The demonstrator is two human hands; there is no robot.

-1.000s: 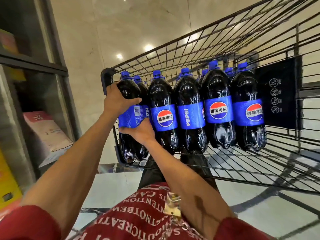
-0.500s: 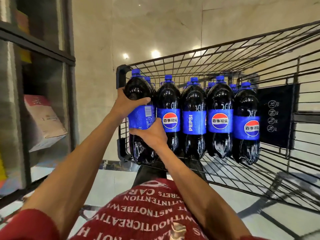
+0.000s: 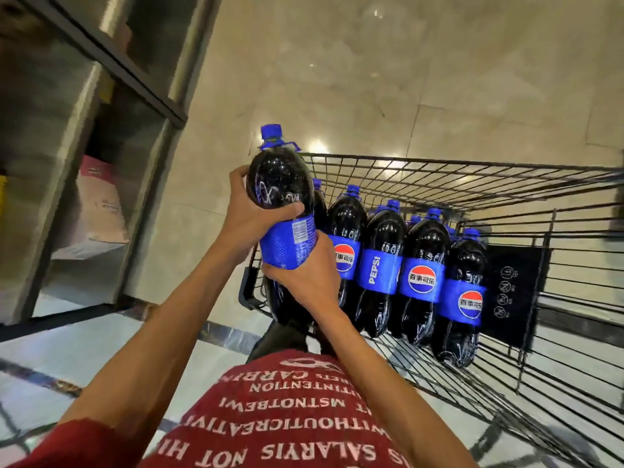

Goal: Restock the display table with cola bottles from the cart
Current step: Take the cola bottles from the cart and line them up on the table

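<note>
A large cola bottle (image 3: pixel 277 184) with a blue cap and blue label is raised above the left end of the black wire cart (image 3: pixel 472 177). My left hand (image 3: pixel 250 214) wraps its dark upper body from the left. My right hand (image 3: pixel 304 275) grips it at the label from below. Both hands are shut on this one bottle. Several more cola bottles (image 3: pixel 381 265) stand in a row inside the cart, to the right of the lifted one. The display table is not in view.
A metal-framed shelf unit (image 3: pixel 141 96) stands at the left, with a pink and white box (image 3: pixel 98 204) on a lower shelf. Glossy beige floor tiles (image 3: pixel 405 79) lie beyond the cart. A black sign panel (image 3: pixel 510 292) hangs on the cart's right side.
The gripped bottle has risen out of the row, its cap now well above the other caps and the cart rim. My view has tilted downward.
</note>
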